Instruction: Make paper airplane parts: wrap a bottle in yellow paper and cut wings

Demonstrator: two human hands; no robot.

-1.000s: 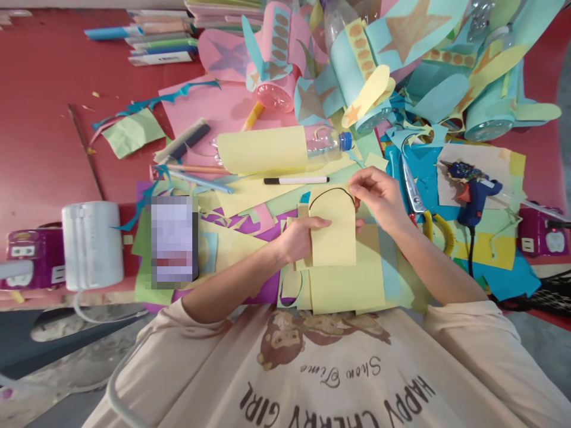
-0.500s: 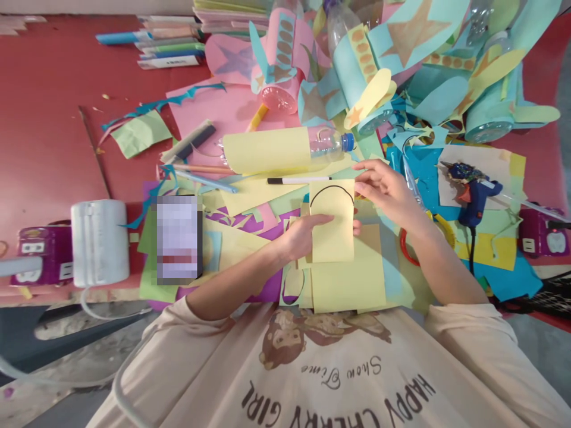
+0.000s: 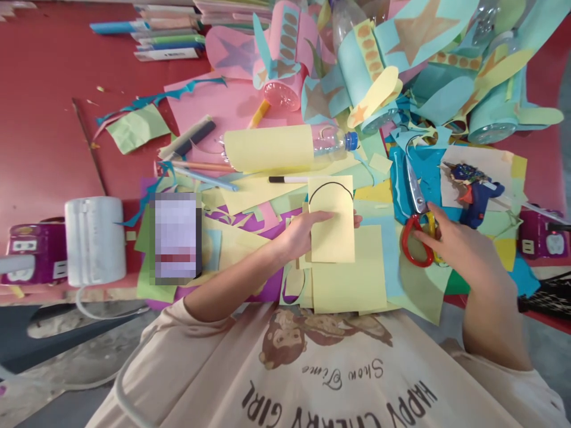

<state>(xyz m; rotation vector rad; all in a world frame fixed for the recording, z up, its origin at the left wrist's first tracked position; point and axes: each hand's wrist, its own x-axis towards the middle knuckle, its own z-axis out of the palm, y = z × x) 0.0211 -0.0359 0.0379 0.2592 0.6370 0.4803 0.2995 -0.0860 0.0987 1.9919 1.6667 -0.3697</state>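
Note:
My left hand pinches a pale yellow paper rectangle, its thumb on top and fingertips showing past the right edge. A black curved line arches across the paper's upper part. On the right, my right hand grips the handles of a pair of scissors, one red and one yellow, with thumb and forefinger. The metal blades point away from me over blue paper. Beyond the held paper lie a black-capped marker and a plastic bottle wrapped in yellow paper.
A phone with a blurred screen and a white adapter sit to the left. A glue gun lies at right. Decorated bottles with paper wings crowd the back. Paper sheets and scraps cover the red table.
My right hand has left the yellow paper's upper edge and moved right, down to the scissors. The scissors' handles are closer together. My left hand still holds the paper in nearly the same place.

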